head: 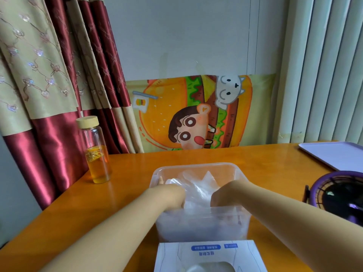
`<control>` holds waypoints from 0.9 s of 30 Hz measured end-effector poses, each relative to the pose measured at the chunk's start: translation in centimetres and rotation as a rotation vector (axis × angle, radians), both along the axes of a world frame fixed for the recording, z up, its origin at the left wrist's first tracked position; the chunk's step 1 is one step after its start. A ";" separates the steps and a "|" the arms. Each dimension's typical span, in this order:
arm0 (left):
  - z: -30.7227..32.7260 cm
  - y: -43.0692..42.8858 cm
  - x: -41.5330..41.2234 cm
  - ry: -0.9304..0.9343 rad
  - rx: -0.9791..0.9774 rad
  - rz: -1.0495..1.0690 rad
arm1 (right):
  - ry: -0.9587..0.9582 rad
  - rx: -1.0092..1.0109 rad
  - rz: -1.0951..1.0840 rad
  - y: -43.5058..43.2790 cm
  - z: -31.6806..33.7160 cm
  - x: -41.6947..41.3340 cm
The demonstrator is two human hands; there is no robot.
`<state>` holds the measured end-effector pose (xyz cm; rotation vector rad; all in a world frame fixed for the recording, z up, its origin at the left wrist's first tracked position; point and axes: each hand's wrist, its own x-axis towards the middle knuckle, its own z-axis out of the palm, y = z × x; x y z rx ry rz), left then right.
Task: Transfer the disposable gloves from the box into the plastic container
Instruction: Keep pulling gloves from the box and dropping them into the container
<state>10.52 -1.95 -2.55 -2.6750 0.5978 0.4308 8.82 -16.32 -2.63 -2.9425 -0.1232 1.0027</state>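
box point(210, 256): set at near edge of orange table point(137, 169)
gloves point(198, 188): heaped in plastic container point(196, 166) behind it
left grip point(172, 195), right grip point(222, 195): buried in gloves; hold cannot be told
room: curtain point(49, 85) hung at left

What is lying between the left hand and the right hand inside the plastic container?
A crumpled heap of clear gloves lies between the left hand and the right hand, inside the container, as the head view shows.
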 end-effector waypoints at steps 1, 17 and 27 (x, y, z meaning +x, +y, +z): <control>0.2 0.3 0.2 -0.002 -0.072 0.013 | -0.014 -0.020 0.014 0.0 -0.1 0.0; 5.1 6.9 -3.9 -0.279 -0.512 -0.117 | -0.289 -0.065 0.190 0.6 0.2 -0.1; 3.5 3.6 -6.4 -0.065 -0.340 -0.052 | -0.763 0.058 0.209 -0.8 4.2 -3.8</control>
